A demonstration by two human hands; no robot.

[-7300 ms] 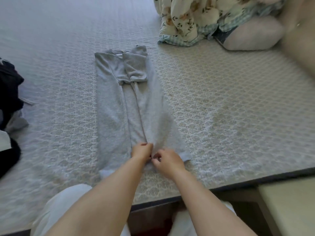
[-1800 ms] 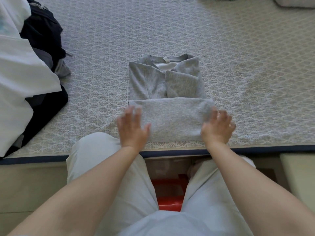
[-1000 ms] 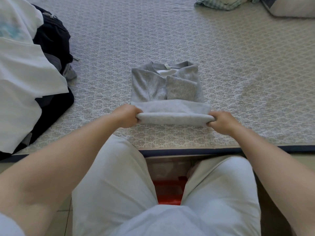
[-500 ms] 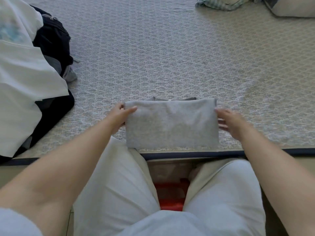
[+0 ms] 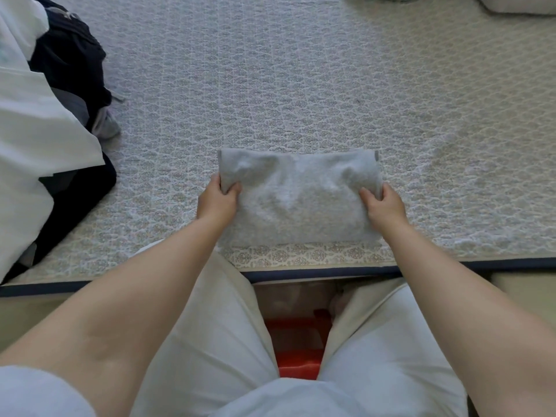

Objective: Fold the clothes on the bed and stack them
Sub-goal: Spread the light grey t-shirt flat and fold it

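1. Head view, bed [image 5: 301,85]: flat surface under a quilted cover with a repeating woven lozenge pattern, pale grey-beige. A dark blue binding runs along the near edge.
2. Head view, garment [image 5: 298,200]: grey, soft knit with a slightly fuzzy face. It is folded into a compact rectangle, wider than deep, with rounded far corners. Shallow dents show in the fabric near both upper corners.
3. Location of the garment: near the front edge of the bed, centred before the person, its near edge just short of the binding. Whether it rests flat or is partly raised cannot be told.
4. Left hand [image 5: 218,200]: grips the garment's left edge, thumb on top, fingers curled under the fold.
5. Right hand [image 5: 383,203]: grips the garment's right edge in the same manner, thumb on top, fingers wrapped beneath.
6. Pile [image 5: 45,139]: loose clothes at the left of the bed, well apart from the garment. Smooth white cloth lies over dark navy or black fabric, with a small grey piece showing at the pile's right side.
7. Pillow [image 5: 517,4]: pale, rounded, at the far right corner, partly cut off by the frame.
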